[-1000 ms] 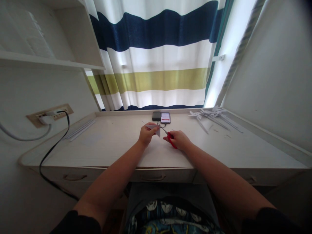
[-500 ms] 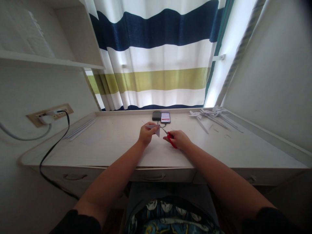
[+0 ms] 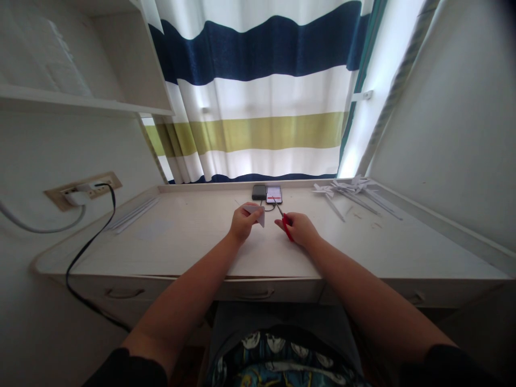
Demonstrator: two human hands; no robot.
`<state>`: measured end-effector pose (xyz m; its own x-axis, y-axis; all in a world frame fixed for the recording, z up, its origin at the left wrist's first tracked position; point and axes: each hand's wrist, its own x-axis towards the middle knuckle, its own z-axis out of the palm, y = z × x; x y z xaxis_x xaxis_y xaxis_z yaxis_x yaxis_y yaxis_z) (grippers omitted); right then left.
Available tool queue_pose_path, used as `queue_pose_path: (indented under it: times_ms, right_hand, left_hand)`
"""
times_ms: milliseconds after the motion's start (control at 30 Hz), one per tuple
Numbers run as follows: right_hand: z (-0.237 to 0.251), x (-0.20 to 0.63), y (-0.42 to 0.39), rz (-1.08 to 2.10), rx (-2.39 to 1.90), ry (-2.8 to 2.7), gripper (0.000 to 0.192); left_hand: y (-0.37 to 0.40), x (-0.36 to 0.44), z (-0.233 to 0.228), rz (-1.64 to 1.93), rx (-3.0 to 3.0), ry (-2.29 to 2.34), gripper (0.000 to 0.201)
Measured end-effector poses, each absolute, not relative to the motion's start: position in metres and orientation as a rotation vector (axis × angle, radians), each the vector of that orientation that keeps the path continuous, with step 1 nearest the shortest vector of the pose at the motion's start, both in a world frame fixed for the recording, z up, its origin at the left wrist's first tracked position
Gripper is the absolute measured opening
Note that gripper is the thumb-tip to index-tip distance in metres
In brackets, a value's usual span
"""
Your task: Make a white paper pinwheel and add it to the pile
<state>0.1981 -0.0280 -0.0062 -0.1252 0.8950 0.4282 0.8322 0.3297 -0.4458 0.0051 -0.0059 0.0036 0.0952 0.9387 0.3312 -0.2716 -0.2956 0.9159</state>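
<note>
Above the middle of the desk, my left hand [image 3: 243, 221] is closed on a small folded piece of white paper [image 3: 260, 216], with a pointed corner sticking out on the right. My right hand [image 3: 301, 228] grips red-handled scissors [image 3: 287, 227] by their loops. Their blades point up and away, just right of the paper and apart from it. Behind the blade tips lies a phone [image 3: 274, 194] with a lit screen, beside a dark box-like device [image 3: 259, 192] with a short cable.
White paper pinwheels on sticks [image 3: 355, 188] lie at the desk's back right, near small scraps [image 3: 376, 226]. Folded paper strips [image 3: 133, 214] rest at the left. A black cable [image 3: 86, 244] hangs from the wall socket [image 3: 83, 191] past the desk's left edge.
The scissors have moved right, away from the paper, with my right hand. Their blades were at the paper's edge before. My left hand has hardly moved.
</note>
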Motion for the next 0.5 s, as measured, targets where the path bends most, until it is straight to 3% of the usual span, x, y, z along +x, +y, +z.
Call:
queue_pose_path:
  times_ms: [233,500]
  right_hand:
    - [-0.012,0.208,-0.015,0.101,-1.729,-1.749,0.025]
    - [-0.013,0.231,-0.007,0.077,-1.994,-1.566,0.033]
  left_hand:
    - [-0.006,0.005,0.004,1.398,1.271,0.757,0.031]
    - [-0.002,0.005,0.003,1.335,1.244,0.876,0.059]
